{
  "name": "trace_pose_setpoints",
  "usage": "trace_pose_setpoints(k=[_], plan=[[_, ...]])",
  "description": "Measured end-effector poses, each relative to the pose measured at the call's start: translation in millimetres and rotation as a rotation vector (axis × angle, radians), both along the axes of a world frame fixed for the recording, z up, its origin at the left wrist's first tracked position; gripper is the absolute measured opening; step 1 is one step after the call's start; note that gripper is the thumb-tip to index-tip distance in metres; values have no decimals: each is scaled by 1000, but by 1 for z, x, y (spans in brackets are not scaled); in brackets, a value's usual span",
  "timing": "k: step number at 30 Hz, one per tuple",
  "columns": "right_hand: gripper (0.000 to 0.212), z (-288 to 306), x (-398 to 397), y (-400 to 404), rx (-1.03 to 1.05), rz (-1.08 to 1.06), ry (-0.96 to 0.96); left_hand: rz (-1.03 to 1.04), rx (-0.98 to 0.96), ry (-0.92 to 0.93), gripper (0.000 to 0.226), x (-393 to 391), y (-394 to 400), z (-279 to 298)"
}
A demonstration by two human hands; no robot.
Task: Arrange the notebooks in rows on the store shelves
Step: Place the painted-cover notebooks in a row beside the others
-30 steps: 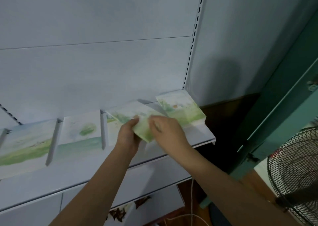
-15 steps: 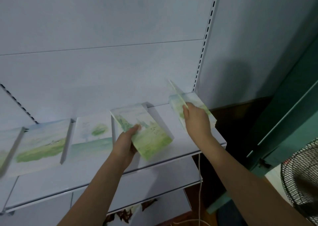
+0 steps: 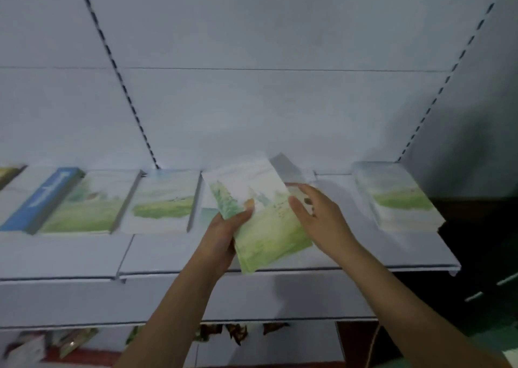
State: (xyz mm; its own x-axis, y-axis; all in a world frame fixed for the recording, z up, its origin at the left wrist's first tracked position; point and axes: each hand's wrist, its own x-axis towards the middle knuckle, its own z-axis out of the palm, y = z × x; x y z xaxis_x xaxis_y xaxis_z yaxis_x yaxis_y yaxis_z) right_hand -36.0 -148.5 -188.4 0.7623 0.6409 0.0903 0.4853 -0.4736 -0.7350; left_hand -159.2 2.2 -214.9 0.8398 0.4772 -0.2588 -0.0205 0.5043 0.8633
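Head view: left hand (image 3: 224,227) grips a small stack of green-covered notebooks (image 3: 260,216), tilted, above the shelf (image 3: 336,258) mid-row. Right hand (image 3: 319,216), fingers relaxed and holding nothing, touches the stack's right edge. Placing step looks underway. Next move likely: peel off the top notebook, lay it in the gap before the right-end pile (image 3: 398,196).

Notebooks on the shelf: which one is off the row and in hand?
The tree-cover notebook at centre, tilted and gripped by the left hand. The meadow-cover notebooks and the right-end stack lie flat on the shelf, untouched.
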Motion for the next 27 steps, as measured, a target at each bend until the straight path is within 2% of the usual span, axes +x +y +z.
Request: trace_pose_setpoints(k=[2, 6, 8, 10, 12, 15, 19, 21, 23, 25, 27], plan=[[47, 3, -10, 34, 34, 43, 230, 25, 36, 4, 38, -24, 22, 1], [21, -6, -44, 106, 161, -1, 458, 75, 65, 31, 36, -74, 64, 7], [18, -11, -64, 142, 204, -29, 560, 136, 79, 53, 32, -102, 92, 8], [12, -15, -86, 179, 237, -36, 557, 196, 105, 77, 32, -133, 122, 5], [11, -18, -111, 217, 281, -35, 533, 202, 221, 129, 44, -168, 150, 0], [12, -19, -144, 274, 304, -40, 491, 138, 568, 326, 74, -215, 192, -9], [15, -19, -175, 334, 251, -35, 491, 129, 942, 582, 94, -244, 256, -15], [15, -22, -180, 353, 167, -25, 468, 65, 1108, 654, 96, -246, 285, -13], [14, -24, -183, 364, 73, -19, 468, -89, 1218, 714, 99, -243, 305, -17], [17, -25, -188, 367, -33, 17, 474, -244, 1266, 793, 102, -237, 317, -22], [9, -28, -192, 369, -114, 58, 491, -310, 1281, 829, 102, -228, 326, -29]])
